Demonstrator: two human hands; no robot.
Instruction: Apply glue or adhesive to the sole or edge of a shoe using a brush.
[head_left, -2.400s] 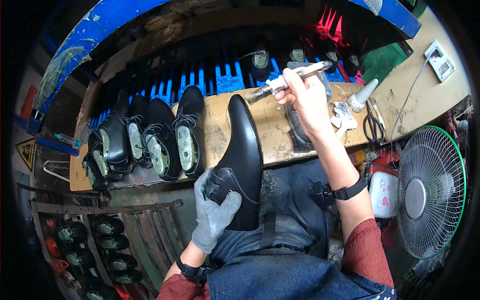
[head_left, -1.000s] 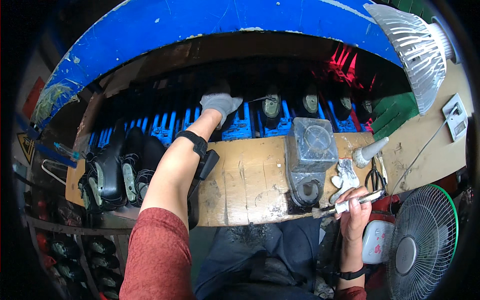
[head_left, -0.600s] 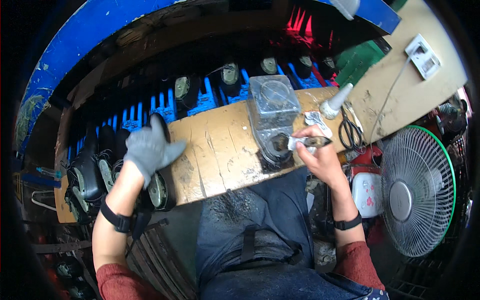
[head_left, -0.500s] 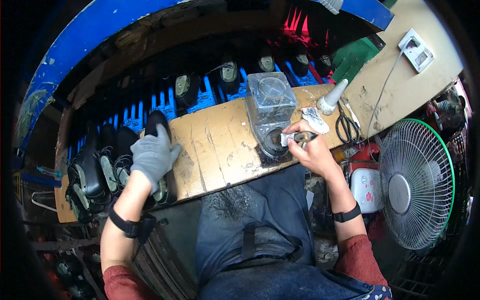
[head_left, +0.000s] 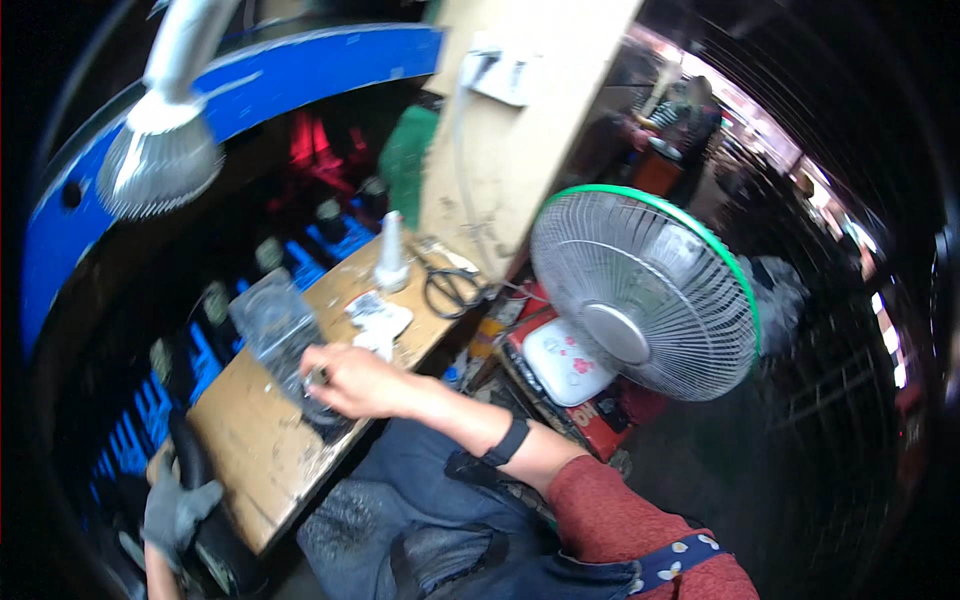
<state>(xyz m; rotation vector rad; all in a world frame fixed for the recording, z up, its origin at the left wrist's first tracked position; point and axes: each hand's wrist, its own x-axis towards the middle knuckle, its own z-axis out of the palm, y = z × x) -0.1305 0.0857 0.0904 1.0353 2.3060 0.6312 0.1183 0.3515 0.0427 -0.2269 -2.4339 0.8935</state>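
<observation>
At the lower left, my left hand [head_left: 178,510], in a grey knit glove, is closed on a black shoe [head_left: 190,450], its thumb across the upper. Bare, my right hand [head_left: 352,382] is closed round a short brush [head_left: 318,377], its end over the dark round mouth at the near end of a clear plastic container [head_left: 275,315]. Fingers and blur hide most of the brush. Just right of the container lies a crumpled white cloth [head_left: 380,318]. Behind that stands a white cone-shaped bottle [head_left: 392,255], with black-handled scissors [head_left: 452,292] beside it.
A blue-framed machine [head_left: 330,60] with blue-lit slats and several shoes runs behind the wooden bench [head_left: 240,415]. A lamp-like fixture [head_left: 160,150] hangs at the upper left. A green-rimmed fan [head_left: 640,300] stands right, by a white flowered lid [head_left: 568,362].
The view has swung to the right and blurred, so bench and hands sit further left and the fan nearer the middle. Both hands keep their holds on shoe and brush.
</observation>
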